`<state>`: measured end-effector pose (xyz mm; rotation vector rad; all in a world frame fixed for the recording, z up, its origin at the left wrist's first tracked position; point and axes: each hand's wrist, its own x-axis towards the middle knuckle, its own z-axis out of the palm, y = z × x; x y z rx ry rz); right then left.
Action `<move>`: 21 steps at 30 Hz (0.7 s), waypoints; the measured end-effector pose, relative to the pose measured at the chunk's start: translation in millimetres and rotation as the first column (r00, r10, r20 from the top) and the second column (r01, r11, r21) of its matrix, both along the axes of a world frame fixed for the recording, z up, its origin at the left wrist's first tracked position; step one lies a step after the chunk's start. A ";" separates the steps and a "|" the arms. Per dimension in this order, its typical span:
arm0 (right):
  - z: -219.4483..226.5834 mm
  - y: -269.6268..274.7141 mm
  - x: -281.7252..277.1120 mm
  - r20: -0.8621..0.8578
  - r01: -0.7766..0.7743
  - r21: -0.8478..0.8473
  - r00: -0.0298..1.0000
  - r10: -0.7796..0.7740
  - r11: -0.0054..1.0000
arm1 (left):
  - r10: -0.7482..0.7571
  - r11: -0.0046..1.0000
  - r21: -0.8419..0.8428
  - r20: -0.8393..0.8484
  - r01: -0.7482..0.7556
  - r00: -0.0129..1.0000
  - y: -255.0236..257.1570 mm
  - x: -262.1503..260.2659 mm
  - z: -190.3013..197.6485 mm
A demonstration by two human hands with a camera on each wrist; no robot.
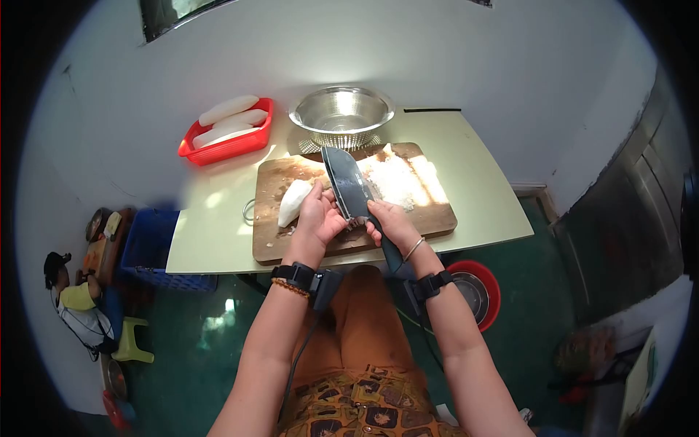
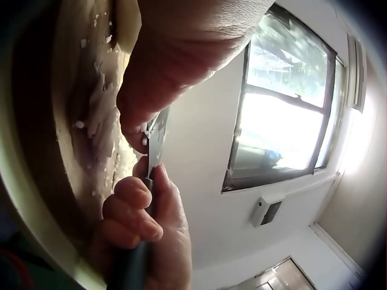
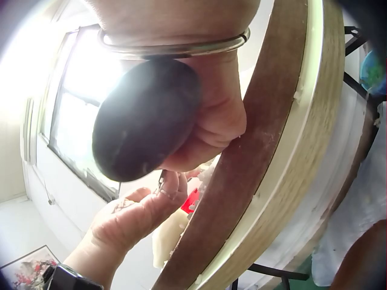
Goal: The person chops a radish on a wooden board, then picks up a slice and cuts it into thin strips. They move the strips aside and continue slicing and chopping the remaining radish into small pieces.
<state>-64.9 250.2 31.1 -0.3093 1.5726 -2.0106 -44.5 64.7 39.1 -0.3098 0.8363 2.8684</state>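
Note:
My right hand (image 1: 393, 222) grips the handle of a dark, wide-bladed knife (image 1: 351, 182), held over the cutting board (image 1: 271, 249) with the blade pointing away. The left hand (image 1: 319, 220), palm turned up, touches the blade near its lower edge with its fingertips; the left wrist view shows white bits by a finger (image 2: 134, 130) at the metal. A peeled white vegetable piece (image 1: 293, 202) lies on the board just left of that hand. Finely chopped white pieces (image 1: 397, 182) are spread right of the blade. In the right wrist view the knife's handle end (image 3: 145, 121) covers part of the right hand.
Behind the board stands a metal bowl (image 1: 342, 109) on a perforated metal base. A red basket (image 1: 231, 151) at the back left holds several long white vegetables. Beneath the table are a blue crate (image 1: 149, 240) and a red basin (image 1: 495, 291). Another person (image 1: 80, 309) sits far left.

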 end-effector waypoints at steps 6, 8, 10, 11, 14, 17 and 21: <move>-3.0 -0.6 -1.9 -0.012 0.039 0.017 0.999 -0.039 0.999 | 0.037 0.999 -0.040 0.012 -0.036 0.999 2.2 -2.3 3.4; -2.6 0.2 -2.8 -0.013 0.026 0.021 1.000 -0.026 0.999 | 0.035 0.999 0.028 -0.007 -0.034 0.999 2.0 -7.7 -6.8; -2.1 2.1 -4.0 -0.025 0.012 0.042 1.000 -0.011 0.999 | 0.017 0.998 0.062 -0.046 -0.014 0.999 3.3 -9.3 -3.3; -2.9 1.7 -3.6 0.009 0.026 0.029 1.000 -0.027 0.999 | 0.018 0.994 0.106 -0.056 -0.012 0.998 5.3 -8.7 -1.0; 5.3 0.8 0.9 -0.018 0.016 0.082 1.000 -0.014 0.997 | 0.023 0.991 0.130 -0.108 -0.009 0.994 5.6 -6.7 1.8; 4.0 2.0 0.6 -0.015 0.013 0.089 1.000 -0.012 0.996 | 0.019 0.990 0.138 -0.103 -0.005 0.994 4.5 -8.3 0.1; 6.7 0.7 1.4 -0.006 0.010 0.087 1.000 -0.010 0.996 | 0.001 0.985 0.169 -0.076 0.012 0.997 3.6 -10.9 2.0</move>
